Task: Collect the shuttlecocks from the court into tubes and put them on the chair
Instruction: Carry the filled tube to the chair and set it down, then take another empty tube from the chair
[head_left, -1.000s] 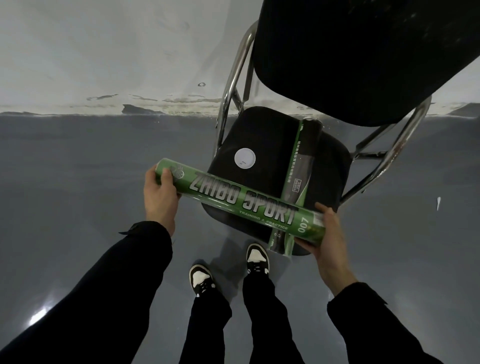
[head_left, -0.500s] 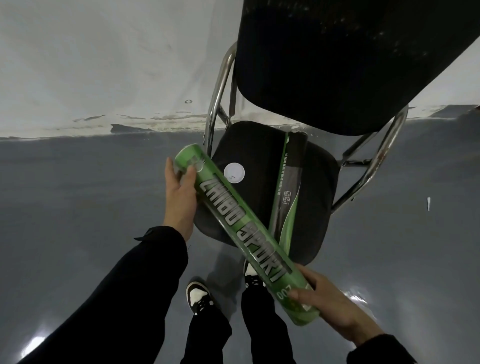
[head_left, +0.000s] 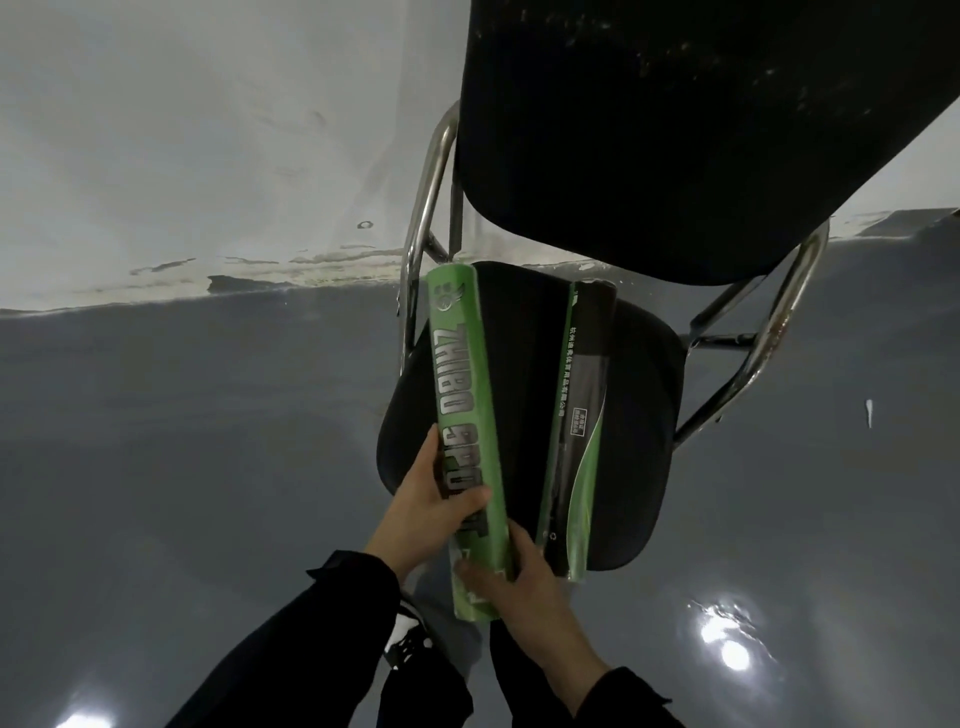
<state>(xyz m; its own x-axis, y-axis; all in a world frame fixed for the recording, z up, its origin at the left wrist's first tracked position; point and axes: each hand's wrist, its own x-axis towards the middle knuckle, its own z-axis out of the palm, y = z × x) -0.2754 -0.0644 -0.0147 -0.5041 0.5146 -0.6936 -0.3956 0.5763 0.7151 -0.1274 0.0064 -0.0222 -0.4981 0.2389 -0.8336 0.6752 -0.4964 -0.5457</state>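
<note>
A green shuttlecock tube (head_left: 465, 384) lettered ZHIBO SPORT lies lengthwise over the left side of the black chair seat (head_left: 639, 415), its near end sticking out past the front edge. My left hand (head_left: 434, 501) grips its lower part from the left. My right hand (head_left: 524, 587) holds the near end from below. A second tube (head_left: 582, 410), dark with green trim, lies on the seat to the right, roughly parallel. I cannot tell whether the green tube rests fully on the seat.
The chair has a black backrest (head_left: 675, 130) and chrome frame (head_left: 423, 208), standing against a white wall (head_left: 182, 130). Glossy grey floor (head_left: 182, 441) surrounds it. My shoe (head_left: 408, 636) shows below. A small white object (head_left: 868, 413) lies on the floor at right.
The green tube turned from lying crosswise in front of the seat to lengthwise over its left side. My left hand slid from the far end to the lower part, and the white disc is hidden.
</note>
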